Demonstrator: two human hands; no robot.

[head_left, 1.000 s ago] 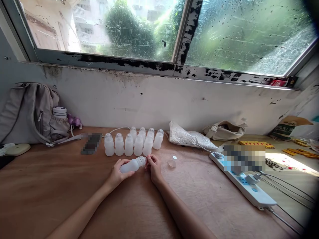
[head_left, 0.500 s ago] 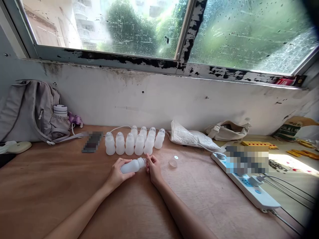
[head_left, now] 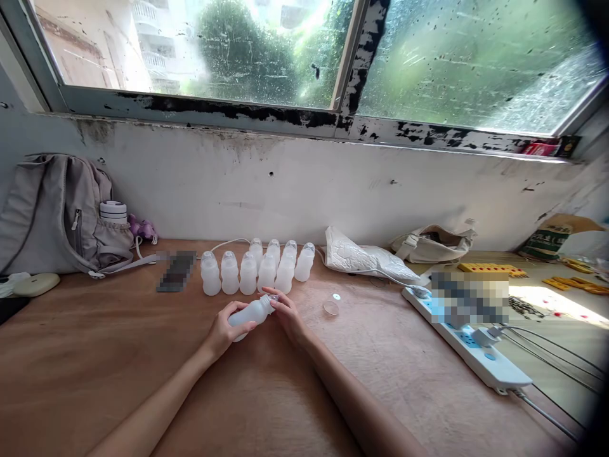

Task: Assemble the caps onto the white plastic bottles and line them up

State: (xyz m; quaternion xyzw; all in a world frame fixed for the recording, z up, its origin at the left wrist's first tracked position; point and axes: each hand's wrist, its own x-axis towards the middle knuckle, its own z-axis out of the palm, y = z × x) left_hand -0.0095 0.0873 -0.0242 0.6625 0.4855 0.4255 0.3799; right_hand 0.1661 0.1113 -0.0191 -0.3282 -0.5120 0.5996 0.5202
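A frosted white baby bottle (head_left: 251,313) lies tilted above the wooden table, its clear top end pointing up and to the right. My left hand (head_left: 224,331) is wrapped round its body, with the thumb along the near side. At the other end, the fingers of my right hand (head_left: 285,314) are closed about the clear top and partly hide it. Several similar bottles (head_left: 229,274) with clear tops stand upright in two rows just behind my hands. To the right of my right hand, a clear round cap (head_left: 331,308) lies beside a small white disc (head_left: 337,297).
A blurred dark flat object (head_left: 176,271) lies left of the bottles, near a grey backpack (head_left: 42,209). Silvery padded wrap (head_left: 354,256) and a beige bag (head_left: 435,244) are along the wall. A white power strip (head_left: 499,373) with cables crosses the right side.
My right hand has turned and its fingers have gone from a pinch at the tip to reaching over the bottle's top. The bottle is tilted more steeply; the view has shifted slightly.
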